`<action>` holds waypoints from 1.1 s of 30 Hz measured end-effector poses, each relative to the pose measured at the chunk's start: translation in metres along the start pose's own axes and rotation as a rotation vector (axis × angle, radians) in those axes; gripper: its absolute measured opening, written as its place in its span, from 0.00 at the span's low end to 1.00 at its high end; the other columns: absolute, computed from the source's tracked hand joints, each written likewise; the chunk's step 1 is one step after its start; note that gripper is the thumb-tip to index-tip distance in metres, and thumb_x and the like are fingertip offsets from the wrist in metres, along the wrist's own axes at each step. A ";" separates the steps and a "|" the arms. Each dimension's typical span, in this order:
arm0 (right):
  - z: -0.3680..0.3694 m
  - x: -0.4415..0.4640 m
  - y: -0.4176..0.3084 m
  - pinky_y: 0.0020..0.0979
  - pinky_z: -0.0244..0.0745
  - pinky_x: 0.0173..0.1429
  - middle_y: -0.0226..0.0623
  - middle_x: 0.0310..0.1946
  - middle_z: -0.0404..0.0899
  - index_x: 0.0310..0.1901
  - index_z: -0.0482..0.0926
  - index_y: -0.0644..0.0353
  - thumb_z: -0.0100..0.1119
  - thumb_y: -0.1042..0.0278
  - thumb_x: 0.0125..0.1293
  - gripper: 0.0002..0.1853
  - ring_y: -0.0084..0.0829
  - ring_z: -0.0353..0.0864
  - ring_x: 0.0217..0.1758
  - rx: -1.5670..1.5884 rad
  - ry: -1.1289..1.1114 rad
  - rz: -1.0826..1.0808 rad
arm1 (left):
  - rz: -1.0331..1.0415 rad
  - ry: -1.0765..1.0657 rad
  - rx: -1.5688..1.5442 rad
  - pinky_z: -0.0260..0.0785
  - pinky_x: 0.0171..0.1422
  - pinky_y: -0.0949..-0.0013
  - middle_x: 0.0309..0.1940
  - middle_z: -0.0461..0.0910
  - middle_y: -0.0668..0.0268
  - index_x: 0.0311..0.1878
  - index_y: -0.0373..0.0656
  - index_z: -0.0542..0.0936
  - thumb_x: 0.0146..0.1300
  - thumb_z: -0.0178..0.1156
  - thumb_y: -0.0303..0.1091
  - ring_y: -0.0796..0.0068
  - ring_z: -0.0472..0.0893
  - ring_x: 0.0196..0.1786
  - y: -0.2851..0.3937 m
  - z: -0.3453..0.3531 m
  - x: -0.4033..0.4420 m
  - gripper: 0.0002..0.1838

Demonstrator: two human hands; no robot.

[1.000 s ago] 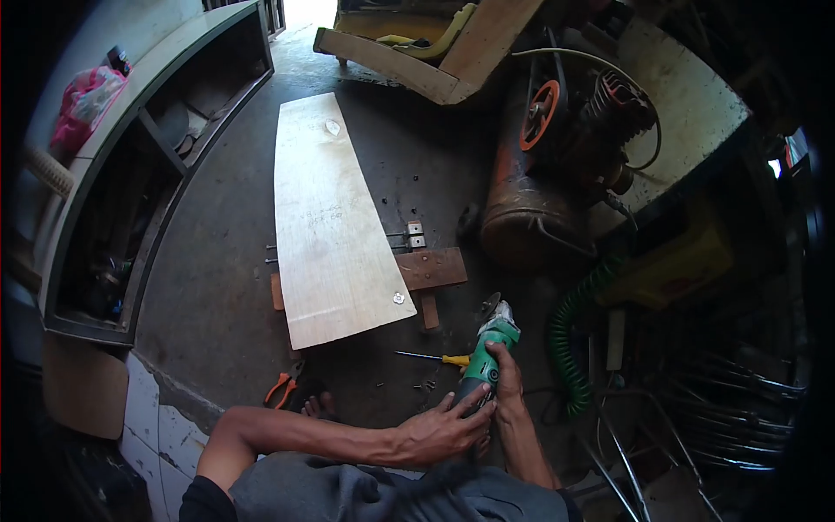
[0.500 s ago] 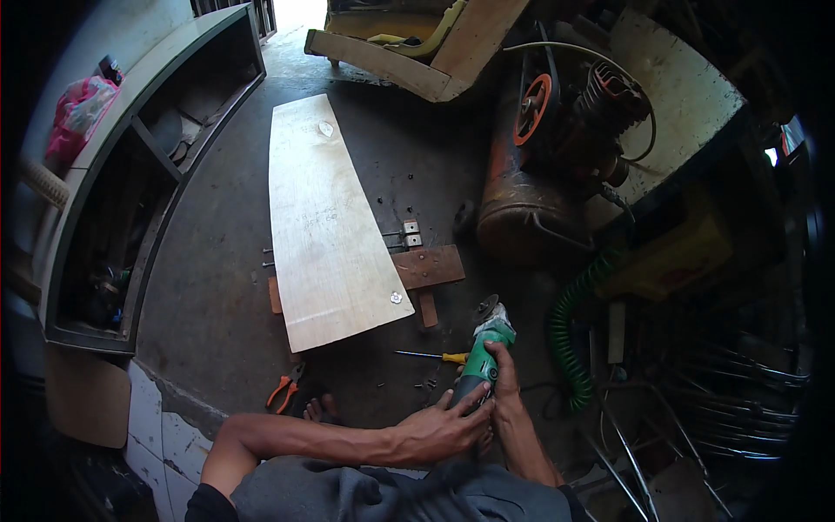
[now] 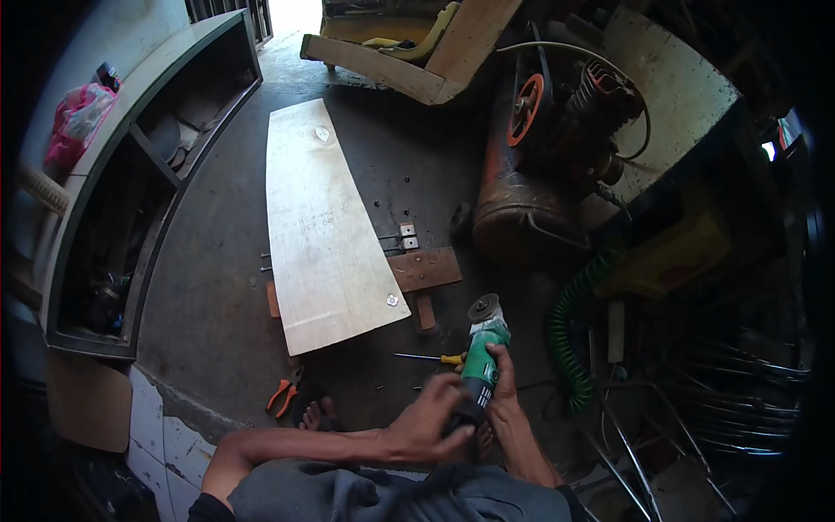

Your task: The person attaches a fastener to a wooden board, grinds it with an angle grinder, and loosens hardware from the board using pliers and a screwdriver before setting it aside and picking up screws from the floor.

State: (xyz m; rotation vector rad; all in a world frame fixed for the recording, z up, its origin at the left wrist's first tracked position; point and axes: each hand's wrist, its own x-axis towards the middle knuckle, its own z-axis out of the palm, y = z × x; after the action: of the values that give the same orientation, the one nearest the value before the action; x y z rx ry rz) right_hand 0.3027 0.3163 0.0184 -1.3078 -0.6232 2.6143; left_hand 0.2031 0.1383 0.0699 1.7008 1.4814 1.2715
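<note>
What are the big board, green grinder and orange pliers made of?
The board looks like unpainted wood: pale, with faint grain. The grinder probably has a plastic body: its green part looks smooth. The pliers look partly greyish metal; their bright orange handles could be plastic or rubber.

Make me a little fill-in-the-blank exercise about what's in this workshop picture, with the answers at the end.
1. The blurred hand is the person's ____ one.
2. The other hand grips a power tool whose bright casing is ____.
3. The pliers on the floor have ____ handles.
4. The screwdriver has a ____ handle.

Missing words: left; green; orange; yellow.
</note>
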 end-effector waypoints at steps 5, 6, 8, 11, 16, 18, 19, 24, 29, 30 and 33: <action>0.016 -0.007 0.014 0.48 0.86 0.55 0.46 0.41 0.84 0.52 0.77 0.67 0.67 0.50 0.60 0.28 0.42 0.88 0.42 0.219 -0.115 -0.122 | -0.874 -0.180 -0.777 0.65 0.72 0.58 0.66 0.71 0.45 0.71 0.33 0.61 0.59 0.71 0.63 0.55 0.72 0.70 -0.043 0.031 -0.004 0.51; 0.014 -0.007 0.014 0.48 0.86 0.55 0.46 0.41 0.84 0.52 0.77 0.67 0.67 0.50 0.60 0.28 0.42 0.88 0.42 0.222 -0.116 -0.119 | -0.718 -0.224 -0.865 0.66 0.72 0.58 0.66 0.72 0.49 0.72 0.38 0.62 0.61 0.69 0.63 0.58 0.73 0.69 -0.043 0.038 -0.007 0.49; 0.003 -0.004 0.013 0.46 0.87 0.52 0.46 0.39 0.84 0.52 0.76 0.68 0.70 0.57 0.59 0.26 0.41 0.88 0.39 0.055 -0.058 -0.045 | -0.722 -0.115 -0.673 0.70 0.67 0.56 0.62 0.76 0.46 0.70 0.36 0.66 0.64 0.65 0.64 0.55 0.78 0.64 -0.047 0.048 -0.018 0.46; -0.011 0.013 0.015 0.45 0.89 0.48 0.47 0.39 0.83 0.52 0.75 0.70 0.70 0.64 0.58 0.24 0.41 0.87 0.37 -0.172 0.080 -0.123 | -0.863 -0.282 -0.365 0.73 0.61 0.51 0.52 0.81 0.40 0.67 0.35 0.70 0.66 0.62 0.66 0.45 0.83 0.57 -0.049 0.044 -0.016 0.43; -0.049 0.036 0.008 0.41 0.90 0.42 0.51 0.39 0.84 0.53 0.76 0.75 0.67 0.68 0.56 0.25 0.40 0.88 0.32 -0.167 0.089 -0.136 | -0.299 -0.111 0.177 0.74 0.60 0.49 0.52 0.80 0.46 0.60 0.35 0.75 0.71 0.62 0.44 0.43 0.80 0.55 -0.042 -0.010 -0.033 0.24; -0.071 0.048 -0.001 0.37 0.89 0.38 0.46 0.34 0.85 0.51 0.78 0.73 0.69 0.65 0.57 0.24 0.39 0.89 0.32 -0.250 0.141 -0.150 | -0.034 0.099 0.694 0.72 0.66 0.50 0.56 0.78 0.53 0.62 0.39 0.77 0.63 0.68 0.36 0.51 0.78 0.62 -0.046 -0.049 -0.045 0.24; -0.068 0.047 -0.006 0.35 0.89 0.37 0.45 0.34 0.85 0.50 0.78 0.72 0.72 0.62 0.57 0.24 0.37 0.89 0.32 -0.304 0.204 -0.180 | -0.021 0.188 0.860 0.71 0.68 0.49 0.57 0.78 0.54 0.62 0.39 0.77 0.63 0.68 0.36 0.52 0.77 0.63 -0.048 -0.065 -0.052 0.25; -0.105 0.075 -0.027 0.35 0.88 0.35 0.43 0.35 0.85 0.49 0.77 0.68 0.74 0.60 0.58 0.25 0.35 0.89 0.34 -0.545 0.215 -0.231 | -0.501 0.183 1.054 0.49 0.82 0.38 0.74 0.62 0.46 0.75 0.45 0.68 0.59 0.71 0.37 0.42 0.56 0.80 -0.046 -0.124 -0.050 0.40; -0.112 0.078 -0.033 0.36 0.87 0.36 0.44 0.36 0.84 0.52 0.75 0.66 0.73 0.60 0.58 0.26 0.37 0.89 0.34 -0.387 0.190 -0.287 | -0.654 0.105 0.964 0.47 0.82 0.33 0.75 0.62 0.45 0.76 0.43 0.66 0.60 0.61 0.24 0.39 0.57 0.80 -0.075 -0.129 -0.064 0.38; -0.112 0.076 -0.035 0.36 0.87 0.37 0.44 0.36 0.84 0.53 0.75 0.65 0.72 0.59 0.58 0.27 0.36 0.89 0.34 -0.380 0.221 -0.292 | -0.597 0.168 0.960 0.47 0.81 0.31 0.75 0.63 0.45 0.76 0.42 0.66 0.59 0.58 0.21 0.39 0.59 0.80 -0.077 -0.126 -0.070 0.38; -0.159 0.106 -0.035 0.39 0.83 0.50 0.50 0.46 0.84 0.60 0.74 0.72 0.75 0.57 0.54 0.37 0.41 0.87 0.46 -0.702 0.386 -0.419 | -0.544 0.355 0.928 0.50 0.81 0.34 0.73 0.67 0.45 0.75 0.42 0.69 0.58 0.53 0.16 0.42 0.64 0.78 -0.066 -0.130 -0.077 0.38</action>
State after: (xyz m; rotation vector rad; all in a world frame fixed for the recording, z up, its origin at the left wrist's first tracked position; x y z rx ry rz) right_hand 0.3623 0.4284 -0.1282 -1.5602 -1.6122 1.7875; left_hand 0.0614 0.0585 0.0424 1.3732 2.8009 0.6131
